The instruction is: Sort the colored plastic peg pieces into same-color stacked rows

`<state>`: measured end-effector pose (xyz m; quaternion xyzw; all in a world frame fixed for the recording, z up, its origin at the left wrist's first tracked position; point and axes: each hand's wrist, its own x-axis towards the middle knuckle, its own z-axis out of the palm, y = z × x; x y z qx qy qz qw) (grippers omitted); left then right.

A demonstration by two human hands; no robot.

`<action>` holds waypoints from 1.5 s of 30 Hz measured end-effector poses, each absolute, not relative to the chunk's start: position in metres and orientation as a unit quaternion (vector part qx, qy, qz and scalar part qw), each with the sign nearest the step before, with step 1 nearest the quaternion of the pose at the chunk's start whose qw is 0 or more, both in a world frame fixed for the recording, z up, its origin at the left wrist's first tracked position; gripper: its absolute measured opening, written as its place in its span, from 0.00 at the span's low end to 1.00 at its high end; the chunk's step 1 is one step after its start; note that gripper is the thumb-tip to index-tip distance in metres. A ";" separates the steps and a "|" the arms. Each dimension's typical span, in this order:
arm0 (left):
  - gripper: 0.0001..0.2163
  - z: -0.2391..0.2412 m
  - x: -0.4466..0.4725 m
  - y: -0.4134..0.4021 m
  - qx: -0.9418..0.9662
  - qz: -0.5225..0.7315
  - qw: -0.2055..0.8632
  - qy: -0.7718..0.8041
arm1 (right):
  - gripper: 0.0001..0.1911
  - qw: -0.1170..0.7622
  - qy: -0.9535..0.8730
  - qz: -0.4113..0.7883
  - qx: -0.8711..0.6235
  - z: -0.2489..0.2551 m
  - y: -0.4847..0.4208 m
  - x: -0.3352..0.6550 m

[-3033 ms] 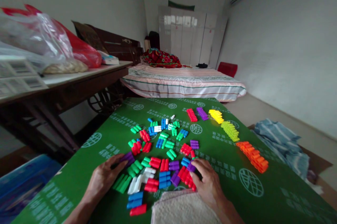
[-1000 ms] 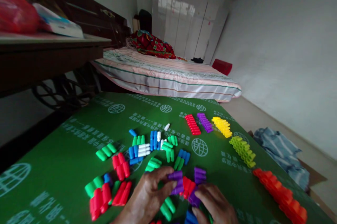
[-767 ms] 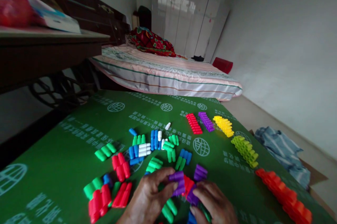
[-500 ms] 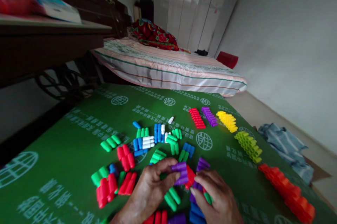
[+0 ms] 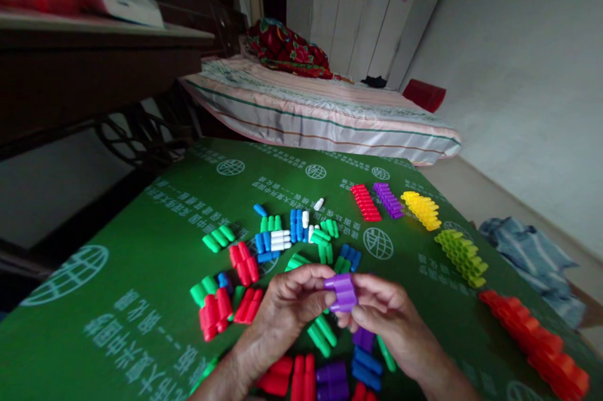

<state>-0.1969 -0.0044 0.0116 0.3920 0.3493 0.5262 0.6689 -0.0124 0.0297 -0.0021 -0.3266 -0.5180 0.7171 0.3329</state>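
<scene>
Pinched between the thumb and fingers of my left hand is a purple plastic building block made of joined tubes. The fingertips of my right hand close on its right end, and part of the block is covered by them. Under and around the hands lie more tube blocks: a green pair, a purple block, a blue block and a red pair. Left of my left hand are red blocks and a green block.
Blue, white and green blocks cluster mid-table. Along the right stand joined rows: red, purple, yellow, lime and orange. The green table meets a bed; a dark wooden desk stands left.
The red block seen between my hands no longer shows there. My right hand has come up against the purple block's right end. The whole view has shifted slightly.
</scene>
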 end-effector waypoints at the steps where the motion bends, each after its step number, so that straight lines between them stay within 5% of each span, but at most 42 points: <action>1: 0.10 0.013 -0.197 -0.005 0.396 0.525 0.670 0.343 | 0.26 0.332 -0.520 0.724 -0.308 -0.003 0.030 -0.013; 16: 0.12 -0.001 -0.211 -0.002 0.437 0.517 0.575 0.461 | 0.28 0.306 -0.430 0.811 -0.252 -0.008 0.034 -0.025; 34: 0.13 0.010 -0.209 -0.003 0.423 0.487 0.612 0.458 | 0.27 0.262 -0.480 0.794 -0.266 0.002 0.035 -0.013; 38: 0.20 -0.009 -0.212 0.000 0.425 0.498 0.579 0.487 | 0.24 0.321 -0.555 0.674 -0.366 0.011 0.065 0.010; 42: 0.16 -0.014 -0.209 0.000 0.481 0.458 0.523 0.534 | 0.22 0.408 -0.601 0.451 -0.519 0.009 0.133 0.043; 45: 0.14 -0.006 -0.204 0.000 0.526 0.438 0.474 0.554 | 0.17 0.392 -0.634 0.307 -0.592 0.001 0.184 0.064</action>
